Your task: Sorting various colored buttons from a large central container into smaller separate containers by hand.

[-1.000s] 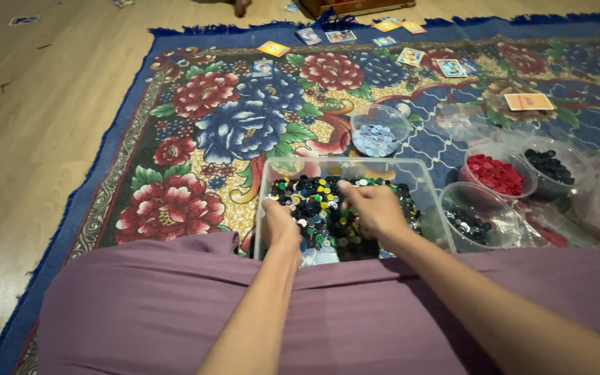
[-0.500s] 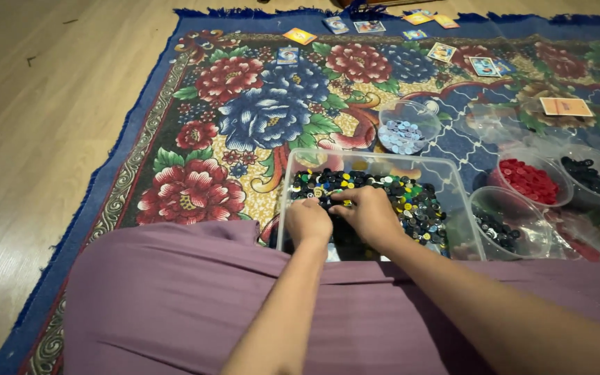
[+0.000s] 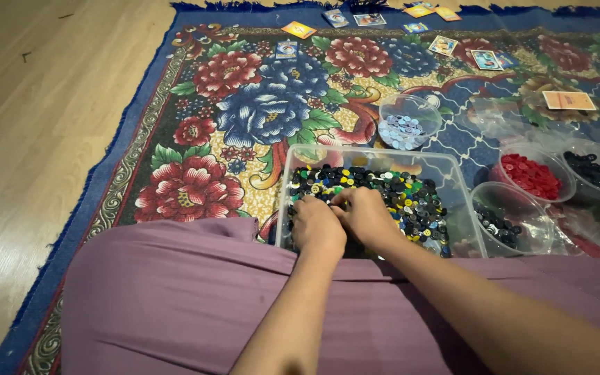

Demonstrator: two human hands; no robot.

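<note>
Clear plastic bin [image 3: 453, 182] of mixed buttons [image 3: 404, 194] sits on the floral rug [image 3: 258, 118], against the lap. Small cards [image 3: 569, 101] lie scattered along the far edge; bowls of red buttons [image 3: 532, 175], black buttons [image 3: 588, 170] and pale blue buttons [image 3: 401, 130] stand right. Bare wood floor [image 3: 29, 139] lies left. Left hand [image 3: 317, 226] and right hand [image 3: 368, 214] are side by side, palms down, fingers curled into the buttons; grip contents: cannot tell.

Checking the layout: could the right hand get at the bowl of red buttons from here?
Probably yes. The right hand is in the clear bin, and the bowl of red buttons sits open beside it to the right, nothing between.
</note>
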